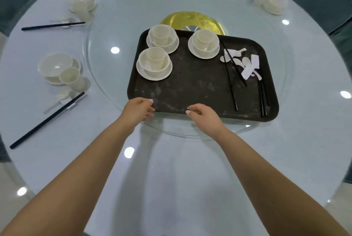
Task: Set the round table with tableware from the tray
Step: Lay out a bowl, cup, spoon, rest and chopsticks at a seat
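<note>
The round surface (190,169) fills the view, with a glass turntable (106,31) at its centre. A dark tray (190,87) sits on the turntable toward 6 o'clock. On the tray, three stacked cup-and-bowl sets (154,64) stand at its 10 to 12 o'clock; chopsticks (231,83) and white spoons (234,56) lie at its 3 o'clock. Laid settings (61,69) sit on the surface at 9 and 10 o'clock. The left hand (138,109) and right hand (202,112) reach the tray's near edge, fingers loosely curled, holding nothing.
</note>
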`<state>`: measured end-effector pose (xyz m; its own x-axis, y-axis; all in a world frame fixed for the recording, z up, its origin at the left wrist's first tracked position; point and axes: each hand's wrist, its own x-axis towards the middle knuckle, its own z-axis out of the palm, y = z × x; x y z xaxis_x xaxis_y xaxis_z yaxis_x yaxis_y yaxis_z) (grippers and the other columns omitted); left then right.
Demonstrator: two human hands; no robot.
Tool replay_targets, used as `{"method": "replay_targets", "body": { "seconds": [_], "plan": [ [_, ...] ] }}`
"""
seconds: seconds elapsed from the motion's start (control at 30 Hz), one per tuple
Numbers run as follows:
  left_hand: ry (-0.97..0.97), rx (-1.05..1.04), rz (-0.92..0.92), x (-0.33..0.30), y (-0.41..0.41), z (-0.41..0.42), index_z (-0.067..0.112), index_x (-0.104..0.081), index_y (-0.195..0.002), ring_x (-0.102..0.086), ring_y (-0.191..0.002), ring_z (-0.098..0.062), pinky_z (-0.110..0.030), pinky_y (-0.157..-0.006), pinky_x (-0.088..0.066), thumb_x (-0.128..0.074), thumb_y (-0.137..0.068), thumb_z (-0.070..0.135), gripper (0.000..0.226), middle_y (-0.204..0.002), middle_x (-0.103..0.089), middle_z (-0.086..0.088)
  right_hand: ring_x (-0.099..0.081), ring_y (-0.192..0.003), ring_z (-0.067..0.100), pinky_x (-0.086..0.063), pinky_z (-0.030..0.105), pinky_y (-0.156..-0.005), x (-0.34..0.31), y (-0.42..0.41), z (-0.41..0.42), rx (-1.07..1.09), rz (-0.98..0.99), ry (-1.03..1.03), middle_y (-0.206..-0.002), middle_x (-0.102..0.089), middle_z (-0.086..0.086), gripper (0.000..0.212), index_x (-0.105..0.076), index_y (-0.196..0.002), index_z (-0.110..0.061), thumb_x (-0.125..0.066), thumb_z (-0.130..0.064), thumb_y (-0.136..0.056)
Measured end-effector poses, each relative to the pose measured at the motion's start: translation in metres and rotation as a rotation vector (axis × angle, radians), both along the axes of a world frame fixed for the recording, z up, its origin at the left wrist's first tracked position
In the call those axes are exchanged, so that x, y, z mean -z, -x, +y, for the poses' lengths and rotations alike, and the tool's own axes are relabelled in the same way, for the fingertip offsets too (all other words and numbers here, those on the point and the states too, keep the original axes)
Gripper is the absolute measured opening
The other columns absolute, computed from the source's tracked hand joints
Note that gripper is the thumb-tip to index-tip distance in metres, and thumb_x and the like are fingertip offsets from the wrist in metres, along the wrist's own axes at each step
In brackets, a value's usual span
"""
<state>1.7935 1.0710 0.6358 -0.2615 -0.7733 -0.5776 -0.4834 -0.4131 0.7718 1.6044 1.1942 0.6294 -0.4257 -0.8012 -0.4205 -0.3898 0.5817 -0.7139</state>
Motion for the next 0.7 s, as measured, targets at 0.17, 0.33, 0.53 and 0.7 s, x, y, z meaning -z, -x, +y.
{"method": "replay_targets", "body": {
  "seconds": [0.17,0.33,0.53,0.7],
  "plan": [
    [-0.156,-0.124,0.091,0.006,0.030,-0.032,0.010,-0.055,-0.114,-0.070,-0.086,-0.024,-0.031,-0.076,-0.056,-0.056,-0.097,0.025,0.023,-0.107,-0.066,-0.015,-0.062,-0.102,0.010,-0.048,0.025,-0.090,0.013,0.014,-0.016,-0.043,-0.030,-0.036,-0.113,-0.066,-0.008,0.033,-0.062,-0.124,-0.020,-0.058,-0.037,-0.095],
    [-0.219,-0.261,0.120,0.025,0.054,-0.065,0.000,-0.030,-0.146,-0.067,-0.090,-0.026,-0.033,-0.078,-0.054,-0.054,-0.097,0.009,0.056,-0.122,-0.057,-0.022,-0.066,-0.068,0.006,-0.051,0.018,-0.060,0.025,0.033,-0.035,-0.007,-0.101,-0.052,-0.085,-0.061,-0.016,0.029,-0.061,-0.121,-0.026,-0.055,-0.039,-0.096],
    [-0.128,-0.434,0.113,0.047,0.077,-0.090,-0.001,-0.050,-0.125,-0.070,-0.080,-0.021,-0.024,-0.061,-0.056,-0.052,-0.098,0.011,0.030,-0.098,-0.064,-0.013,-0.067,-0.059,0.005,-0.050,0.017,-0.050,0.041,0.043,-0.048,0.040,-0.191,-0.049,-0.088,-0.066,-0.010,0.031,-0.056,-0.126,-0.030,-0.055,-0.037,-0.095],
    [-0.100,-0.522,0.137,0.051,0.082,-0.095,0.005,-0.050,-0.119,-0.073,-0.075,-0.018,-0.021,-0.057,-0.058,-0.052,-0.098,0.006,0.021,-0.095,-0.067,-0.015,-0.066,-0.062,0.003,-0.055,0.021,-0.061,0.048,0.046,-0.051,0.089,-0.181,-0.034,-0.090,-0.069,-0.009,0.037,-0.050,-0.132,-0.032,-0.056,-0.036,-0.096]
  ]
}}
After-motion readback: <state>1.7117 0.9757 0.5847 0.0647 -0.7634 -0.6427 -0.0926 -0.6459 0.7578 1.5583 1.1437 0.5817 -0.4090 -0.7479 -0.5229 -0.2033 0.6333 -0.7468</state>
